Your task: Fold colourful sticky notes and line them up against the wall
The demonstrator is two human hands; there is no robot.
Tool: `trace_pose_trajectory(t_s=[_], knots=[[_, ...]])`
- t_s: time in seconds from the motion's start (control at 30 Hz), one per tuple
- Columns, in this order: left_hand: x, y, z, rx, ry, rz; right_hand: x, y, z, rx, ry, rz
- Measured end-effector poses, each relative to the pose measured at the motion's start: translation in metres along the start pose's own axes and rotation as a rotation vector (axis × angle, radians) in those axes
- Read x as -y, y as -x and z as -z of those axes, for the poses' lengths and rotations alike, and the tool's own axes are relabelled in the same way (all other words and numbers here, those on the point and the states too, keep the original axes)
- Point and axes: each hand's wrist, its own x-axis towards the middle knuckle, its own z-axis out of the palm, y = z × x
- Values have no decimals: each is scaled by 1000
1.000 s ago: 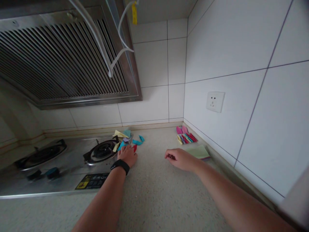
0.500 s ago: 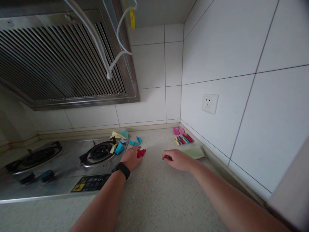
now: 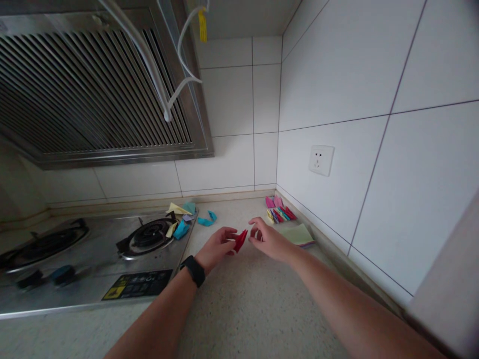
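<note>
Between the thumb and fingers of my left hand [image 3: 218, 248] is a small piece of folded red paper [image 3: 240, 240], held just over the countertop [image 3: 239, 299]. My right hand [image 3: 268, 240] is close by on the right, its thumb and fingers curved and apart, with nothing in them; a narrow gap separates it from the red paper. Beyond my left hand lies a blue folded paper [image 3: 207, 219] on the counter. Behind my right hand is a row of folded papers [image 3: 281, 214] in several colours, with pink folded papers [image 3: 274, 201] at the wall.
A stack of pale green paper sheets [image 3: 299, 234] lies beside my right wrist. On the left is a gas stove [image 3: 90, 264], with yellow and blue folded papers [image 3: 181, 229] at its right burner. A range hood [image 3: 112, 99] and a white cable [image 3: 160, 89] hang above.
My left hand has lifted the red paper and brought it right, toward my right hand. My right hand's fingers have opened from a loose curl.
</note>
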Motion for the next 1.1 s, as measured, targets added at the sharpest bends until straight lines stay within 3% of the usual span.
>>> trace_pose_trajectory(t_s=[0.37, 0.53, 0.7, 0.9, 1.1], knots=[[-4, 5, -8, 151, 159, 24, 5, -2, -3, 90, -122, 46], [-7, 6, -9, 144, -125, -51, 5, -2, -1, 119, -114, -44], [-3, 1, -5, 52, -361, -150, 8, -2, -3, 129, -204, -4], [6, -4, -7, 0, -110, -35, 6, -4, -12, 158, -411, -45], [10, -7, -9, -20, 8, 15, 1, -4, -16, 145, -406, -94]])
